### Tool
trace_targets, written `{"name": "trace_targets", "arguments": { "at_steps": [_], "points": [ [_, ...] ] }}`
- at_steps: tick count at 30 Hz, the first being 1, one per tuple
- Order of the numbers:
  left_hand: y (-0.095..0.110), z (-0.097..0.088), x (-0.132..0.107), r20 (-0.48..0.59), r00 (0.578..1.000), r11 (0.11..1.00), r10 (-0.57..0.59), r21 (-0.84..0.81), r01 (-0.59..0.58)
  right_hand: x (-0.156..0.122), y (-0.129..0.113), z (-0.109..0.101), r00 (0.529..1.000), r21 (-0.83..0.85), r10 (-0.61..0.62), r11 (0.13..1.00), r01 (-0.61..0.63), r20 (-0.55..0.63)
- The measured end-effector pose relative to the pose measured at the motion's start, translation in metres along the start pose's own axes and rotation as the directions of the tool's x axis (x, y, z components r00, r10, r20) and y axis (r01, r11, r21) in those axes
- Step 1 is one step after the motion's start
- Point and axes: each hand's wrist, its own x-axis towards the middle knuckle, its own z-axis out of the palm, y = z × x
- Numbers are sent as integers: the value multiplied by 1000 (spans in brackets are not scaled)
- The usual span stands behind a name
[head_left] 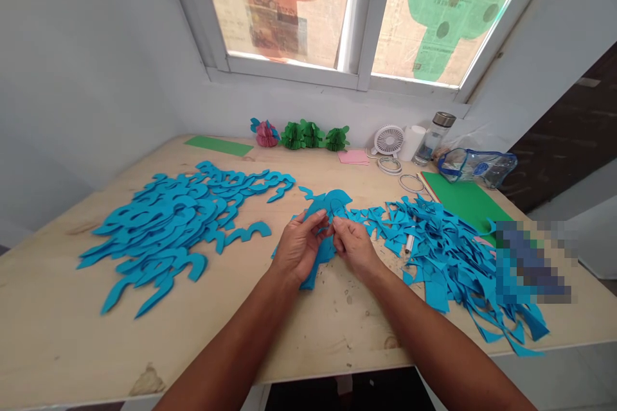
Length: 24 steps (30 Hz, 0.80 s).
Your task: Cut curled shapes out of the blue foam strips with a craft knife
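Near the middle of the table, my left hand (301, 244) and my right hand (355, 245) meet with fingertips closed. Between them is a blue paper piece (337, 198) with a curved upper edge, pinched by both hands. More blue paper (311, 277) lies beneath the hands, and my fingers partly hide it. To the left spreads a large pile of wavy, curved blue paper cutouts (159, 218). On the right, beyond my right hand, is a heap of pointed blue paper scraps (434, 231). A white marker (409, 243) sticks out among the scraps.
Along the wall stand folded paper ornaments (308, 135), a small white fan (389, 140) and a water bottle (435, 138). Tape rolls (389, 166), a clear pouch (482, 168) and green sheets (465, 196) lie at the back right. A green strip (219, 145) is at back left.
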Motion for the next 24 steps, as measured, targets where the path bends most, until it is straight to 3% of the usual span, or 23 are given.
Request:
{"name": "trace_targets", "arguments": {
  "at_steps": [9,24],
  "points": [
    [-2,6,-5,-59,998,1000,1,7,0,0,0,-1,999,-25,-15,1000,14,-38],
    [-9,3,-3,-25,999,999,32,-8,-33,-1,-4,0,997,20,-43,999,44,-59]
  ]
}}
